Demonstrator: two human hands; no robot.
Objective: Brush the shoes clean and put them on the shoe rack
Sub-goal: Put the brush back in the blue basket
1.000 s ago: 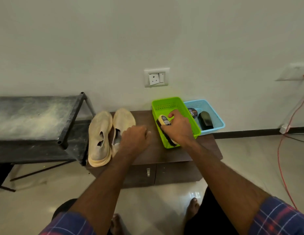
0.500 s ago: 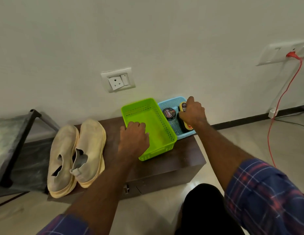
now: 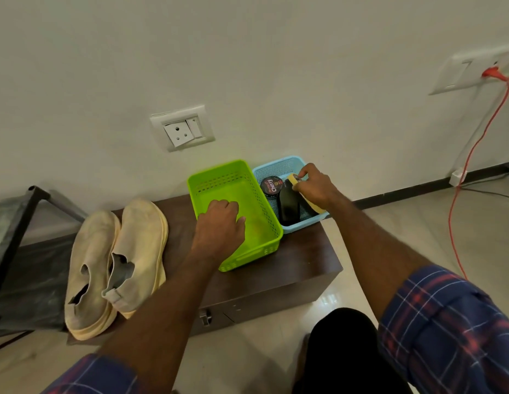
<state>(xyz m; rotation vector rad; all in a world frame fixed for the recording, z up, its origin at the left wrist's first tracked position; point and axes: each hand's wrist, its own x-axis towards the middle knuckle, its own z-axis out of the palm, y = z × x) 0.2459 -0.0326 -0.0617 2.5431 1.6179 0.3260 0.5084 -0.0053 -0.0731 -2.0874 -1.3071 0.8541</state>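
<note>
Two dusty beige slip-on shoes, one (image 3: 88, 268) beside the other (image 3: 139, 251), lie side by side on the left end of a low brown cabinet (image 3: 304, 251). The dark metal shoe rack (image 3: 17, 223) stands just left of them, partly cut off by the frame edge. My right hand (image 3: 315, 186) grips a yellow-backed shoe brush (image 3: 315, 207) inside the blue basket (image 3: 278, 166). My left hand (image 3: 219, 226) has its fingers curled over the near-left wall of the green basket (image 3: 219, 177), thumb inside it.
A black brush (image 3: 287, 203) and a round polish tin (image 3: 271, 184) share the blue basket. A wall socket (image 3: 182, 127) sits above the cabinet. An orange cable (image 3: 469, 155) hangs from a second socket down to the tiled floor at right.
My right hand carried the yellow brush out of the green basket into the blue one. My left hand moved from the cabinet top onto the green basket's wall. The view swung right.
</note>
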